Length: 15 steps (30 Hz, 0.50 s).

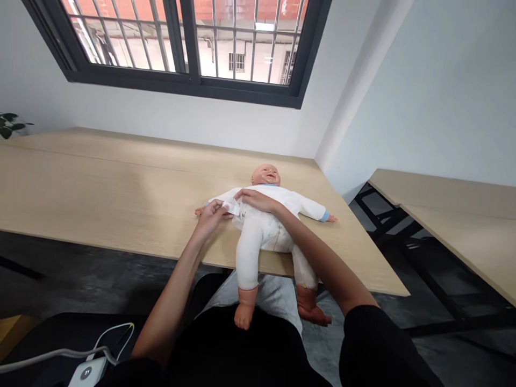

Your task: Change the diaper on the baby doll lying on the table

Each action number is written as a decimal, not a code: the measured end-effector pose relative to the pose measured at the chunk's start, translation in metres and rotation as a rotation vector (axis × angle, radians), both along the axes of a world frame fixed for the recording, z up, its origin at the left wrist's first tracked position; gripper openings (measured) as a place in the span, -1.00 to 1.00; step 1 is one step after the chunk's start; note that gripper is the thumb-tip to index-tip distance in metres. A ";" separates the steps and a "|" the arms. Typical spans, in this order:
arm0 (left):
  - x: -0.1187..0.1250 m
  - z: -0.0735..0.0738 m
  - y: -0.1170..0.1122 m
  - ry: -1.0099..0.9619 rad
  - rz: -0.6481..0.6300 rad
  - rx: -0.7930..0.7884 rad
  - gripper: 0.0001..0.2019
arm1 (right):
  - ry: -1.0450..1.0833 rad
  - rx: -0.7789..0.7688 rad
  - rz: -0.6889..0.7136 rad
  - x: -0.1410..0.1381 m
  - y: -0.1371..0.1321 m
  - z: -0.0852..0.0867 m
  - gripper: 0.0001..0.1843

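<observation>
A baby doll (268, 220) in a white suit with blue cuffs lies face up on the light wooden table, its legs hanging over the front edge. At the doll's side, on the left in view, my left hand (213, 216) is closed on a small white tag-like piece (231, 207). My right hand (258, 200) reaches across the doll's belly. Its fingers bend down on the bunched white fabric at that same side, close to the tag; my thumb is hidden. Whether the tag joins the suit cannot be made out.
The table (100, 199) runs far to the left beneath a barred window (185, 54). A second table (451, 204) stands at the right, past a gap. Leaves of a plant (10, 126) show at the far left. A white device (88, 372) with a cable lies at lower left.
</observation>
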<state>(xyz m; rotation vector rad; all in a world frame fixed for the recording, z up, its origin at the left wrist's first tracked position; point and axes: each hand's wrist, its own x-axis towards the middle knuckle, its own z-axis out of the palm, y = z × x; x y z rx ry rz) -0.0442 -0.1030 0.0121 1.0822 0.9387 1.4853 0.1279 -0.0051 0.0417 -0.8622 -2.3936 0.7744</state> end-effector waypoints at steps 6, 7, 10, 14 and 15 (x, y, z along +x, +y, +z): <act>0.031 0.029 -0.002 0.464 -0.083 0.303 -0.83 | 0.304 -0.212 -0.251 -0.006 0.003 -0.005 -0.67; 0.035 0.033 -0.003 0.547 -0.083 0.357 -0.85 | 0.351 -0.236 -0.293 -0.008 0.003 -0.006 -0.61; 0.048 0.041 -0.005 0.738 -0.100 0.461 -0.91 | 0.507 -0.362 -0.371 -0.012 0.002 -0.006 -0.45; 0.065 0.040 -0.008 0.932 -0.125 0.494 -0.91 | 0.720 -0.529 -0.400 -0.011 0.005 0.003 -0.31; 0.069 0.039 -0.009 0.972 -0.119 0.500 -0.89 | 0.746 -0.554 -0.411 -0.010 0.006 0.005 -0.28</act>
